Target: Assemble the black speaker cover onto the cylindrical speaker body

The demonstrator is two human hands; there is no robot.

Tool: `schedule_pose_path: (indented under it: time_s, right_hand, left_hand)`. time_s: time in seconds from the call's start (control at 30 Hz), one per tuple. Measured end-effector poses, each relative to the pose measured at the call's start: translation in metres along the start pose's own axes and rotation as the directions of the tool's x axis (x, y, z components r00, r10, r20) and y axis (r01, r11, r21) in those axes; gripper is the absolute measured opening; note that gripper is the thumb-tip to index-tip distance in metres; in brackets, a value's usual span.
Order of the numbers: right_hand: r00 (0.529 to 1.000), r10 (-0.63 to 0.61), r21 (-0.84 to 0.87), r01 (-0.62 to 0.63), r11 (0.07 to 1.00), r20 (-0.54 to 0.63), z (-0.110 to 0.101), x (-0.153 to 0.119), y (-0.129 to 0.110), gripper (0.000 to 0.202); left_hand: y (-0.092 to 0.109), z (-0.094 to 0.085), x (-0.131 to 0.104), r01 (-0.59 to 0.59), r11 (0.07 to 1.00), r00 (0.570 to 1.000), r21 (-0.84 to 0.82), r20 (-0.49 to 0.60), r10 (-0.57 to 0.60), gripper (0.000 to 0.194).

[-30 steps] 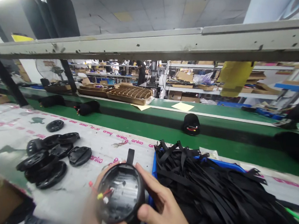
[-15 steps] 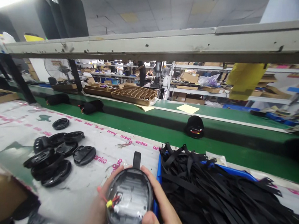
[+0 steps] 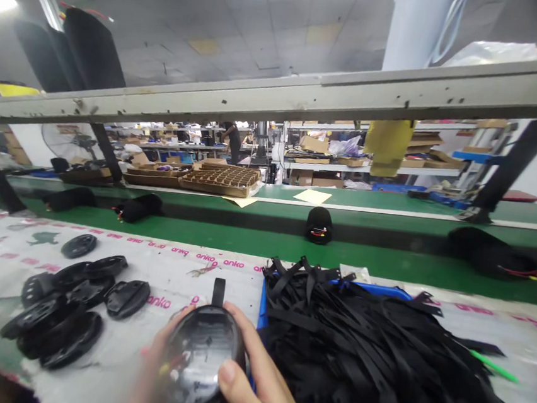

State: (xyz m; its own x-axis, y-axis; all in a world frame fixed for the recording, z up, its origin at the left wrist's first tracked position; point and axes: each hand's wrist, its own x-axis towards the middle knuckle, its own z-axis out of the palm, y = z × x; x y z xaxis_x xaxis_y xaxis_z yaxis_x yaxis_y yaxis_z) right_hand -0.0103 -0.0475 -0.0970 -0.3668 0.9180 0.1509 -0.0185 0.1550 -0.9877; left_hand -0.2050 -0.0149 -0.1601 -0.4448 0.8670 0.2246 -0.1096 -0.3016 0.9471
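The right hand [image 3: 255, 390] is wrapping around a round black housing [image 3: 201, 360], thumb pressing on its open face and fingers curling along its right rim. The left hand [image 3: 149, 380], blurred at the bottom edge, is gripping the same housing from its left side. The housing is sitting low in the middle of the view, just above the bench [image 3: 158, 267] and touching the left edge of the blue bin [image 3: 374, 289]. It is showing a glossy, hollow inside, a short black strap loop [image 3: 219, 290] standing up at its far rim, and red and yellow wire ends [image 3: 168, 364] poking out on the left.

Going down in size: the green conveyor belt [image 3: 255, 241] is running across behind the bench, carrying several dark rolled items. The blue bin is overflowing with a heap of black straps [image 3: 377, 358]. A cluster of black round covers [image 3: 63, 305] is lying well to the left of the housing. The clear plastic sheet covering the bench is bearing pink "anko" lettering [image 3: 230, 263] repeated in a row along its far edge.
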Motion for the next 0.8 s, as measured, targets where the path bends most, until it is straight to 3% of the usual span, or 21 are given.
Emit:
schedule_pose_path:
  time_s: [0.17, 0.37, 0.47, 0.67, 0.8]
  right_hand:
    - [0.986, -0.078, -0.012, 0.077, 0.997, -0.147, 0.019, 0.0, 0.008, 0.083]
    - [0.902, -0.323, -0.151, 0.29, 0.945, -0.287, 0.037, 0.002, 0.019, 0.06]
    - [0.869, -0.421, -0.26, 0.357, 0.897, -0.261, 0.036, 0.01, 0.032, 0.063]
    - [0.74, -0.589, -0.453, 0.424, 0.784, -0.326, 0.039, 0.027, 0.069, 0.099]
    - [0.842, -0.498, -0.361, 0.407, 0.839, -0.208, 0.033, 0.025, 0.044, 0.099]
  left_hand:
    - [0.014, 0.018, -0.026, -0.014, 0.997, 1.0, -0.081, 0.011, 0.015, 0.085]
    - [0.032, 0.031, -0.036, 0.037, 0.991, 0.998, -0.126, 0.046, -0.031, 0.121]
    - [0.044, 0.038, -0.039, 0.017, 0.993, 0.997, -0.119, 0.073, -0.008, 0.112]
    - [0.048, 0.043, -0.037, 0.029, 0.993, 0.995, -0.116, 0.101, -0.017, 0.091]
    - [0.035, 0.03, -0.036, 0.0, 0.998, 0.996, -0.058, 0.09, 0.005, 0.106]
